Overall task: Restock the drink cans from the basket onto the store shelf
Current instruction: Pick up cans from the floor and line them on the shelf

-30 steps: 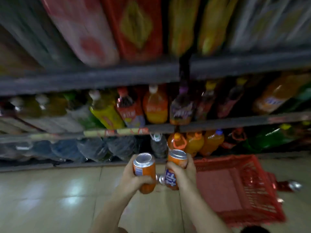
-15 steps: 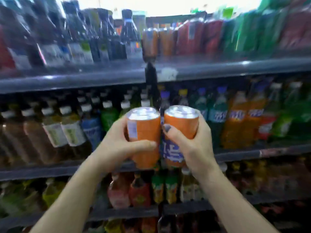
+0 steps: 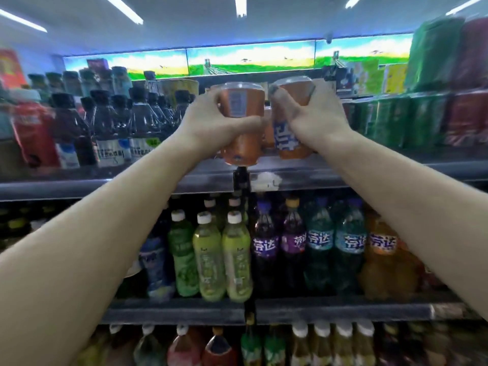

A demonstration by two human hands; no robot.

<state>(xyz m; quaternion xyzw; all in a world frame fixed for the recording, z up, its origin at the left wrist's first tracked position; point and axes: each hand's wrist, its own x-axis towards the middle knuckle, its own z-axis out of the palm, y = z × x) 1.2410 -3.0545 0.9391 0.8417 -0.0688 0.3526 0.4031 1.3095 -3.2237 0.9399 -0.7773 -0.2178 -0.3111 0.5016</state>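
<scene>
Each of my hands holds one orange drink can at the height of the top shelf (image 3: 303,178). My left hand (image 3: 211,122) is wrapped around the left orange can (image 3: 241,143), whose base hangs just above the shelf's front edge. My right hand (image 3: 314,114) grips the right orange can (image 3: 287,138), which bears a blue and white logo and tilts slightly. The two cans are side by side, nearly touching. The basket is out of view.
Dark-capped bottles (image 3: 113,128) fill the top shelf to the left of the cans; green cans (image 3: 390,120) and red cans (image 3: 467,114) stand to the right. The shelf below carries green tea bottles (image 3: 221,257) and soda bottles (image 3: 322,247).
Both hands have risen with the cans from floor level beside the red basket up to the top shelf. The view has tilted upward, and the basket has dropped out of sight.
</scene>
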